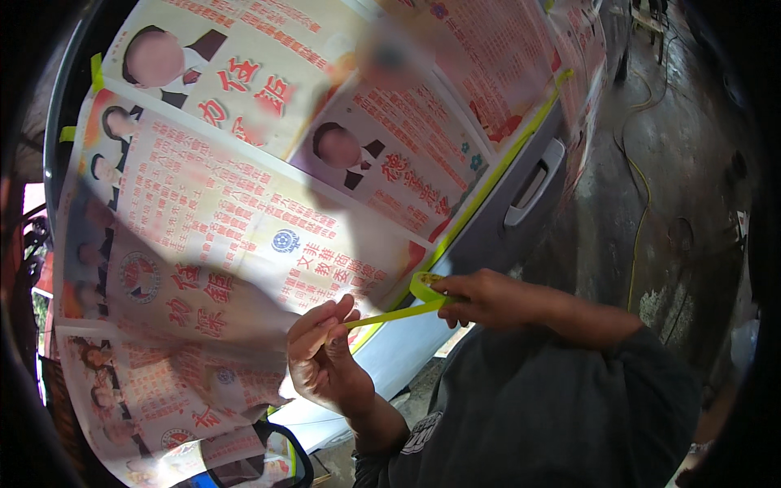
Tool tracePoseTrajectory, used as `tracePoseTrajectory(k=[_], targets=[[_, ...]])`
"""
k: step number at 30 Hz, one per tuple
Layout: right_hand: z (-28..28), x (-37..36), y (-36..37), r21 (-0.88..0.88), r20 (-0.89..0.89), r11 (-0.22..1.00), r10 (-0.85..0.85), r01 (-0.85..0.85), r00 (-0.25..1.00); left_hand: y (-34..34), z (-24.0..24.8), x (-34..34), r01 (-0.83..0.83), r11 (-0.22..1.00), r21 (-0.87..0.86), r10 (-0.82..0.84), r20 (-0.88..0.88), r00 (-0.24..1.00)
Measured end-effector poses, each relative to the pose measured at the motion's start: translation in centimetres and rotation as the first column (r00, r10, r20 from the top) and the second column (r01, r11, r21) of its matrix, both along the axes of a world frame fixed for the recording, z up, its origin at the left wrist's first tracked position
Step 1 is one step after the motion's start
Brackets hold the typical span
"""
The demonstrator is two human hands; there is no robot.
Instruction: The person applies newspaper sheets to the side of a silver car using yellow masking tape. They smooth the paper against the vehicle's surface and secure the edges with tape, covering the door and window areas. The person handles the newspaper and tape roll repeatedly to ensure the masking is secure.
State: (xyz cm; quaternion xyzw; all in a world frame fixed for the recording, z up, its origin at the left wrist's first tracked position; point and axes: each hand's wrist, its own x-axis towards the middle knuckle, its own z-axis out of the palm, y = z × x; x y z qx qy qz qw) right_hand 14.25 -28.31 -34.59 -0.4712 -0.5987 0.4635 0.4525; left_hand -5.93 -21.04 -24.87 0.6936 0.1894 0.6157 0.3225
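Observation:
My right hand [492, 297] is closed around a roll of yellow-green masking tape [421, 286]. A strip of tape [386, 315] runs taut from the roll to my left hand [325, 354], whose fingertips pinch its free end. Both hands are beside the lower edge of printed newspaper sheets [342, 215], which cover a car's side window area. A line of the same tape [508, 159] runs along that edge, between the paper and the grey car door [484, 232]. My left fingers are close to the paper; whether they touch it I cannot tell.
A grey door handle [537, 183] sits right of the taped edge. A side mirror [297, 447] sticks out at the bottom left. Short tape pieces [96, 73] hold the paper's far left edge. A yellow cord [643, 207] lies on the dark floor [602, 244] at the right.

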Motion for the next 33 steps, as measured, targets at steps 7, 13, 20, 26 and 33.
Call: tracePoseTrajectory(k=[7, 13, 20, 26, 33], targets=[[-1.9, 0.6, -1.0, 0.204, 0.571, 0.968, -0.24, 0.148, 0.785, -0.5, -0.9, 1.4, 0.048, 0.989, -0.143, -0.058, -0.072, 0.996], [-2.8, 2.9, -1.0, -0.049, 0.239, 0.974, -0.204, 0.221, 0.949, -0.5, 0.9, 2.6, -0.014, 0.984, -0.178, -0.022, -0.195, 0.981], [-0.3, 1.8, -0.7, 0.042, -0.02, 0.998, -0.049, 0.05, 0.999, -1.3, 0.6, 3.8, -0.011, 0.969, -0.246, -0.047, -0.227, 0.973], [-3.5, 1.2, 1.4, 0.189, 0.159, 0.944, -0.303, 0.272, 0.94, 4.0, -2.5, 4.8, -0.209, 0.83, 0.516, 0.48, -0.472, 0.74], [-2.6, 1.7, 7.2, 0.014, 0.382, 0.882, -0.441, 0.472, 0.812, 8.9, -2.8, 6.4, -0.233, 0.662, 0.713, 0.686, -0.449, 0.574]])
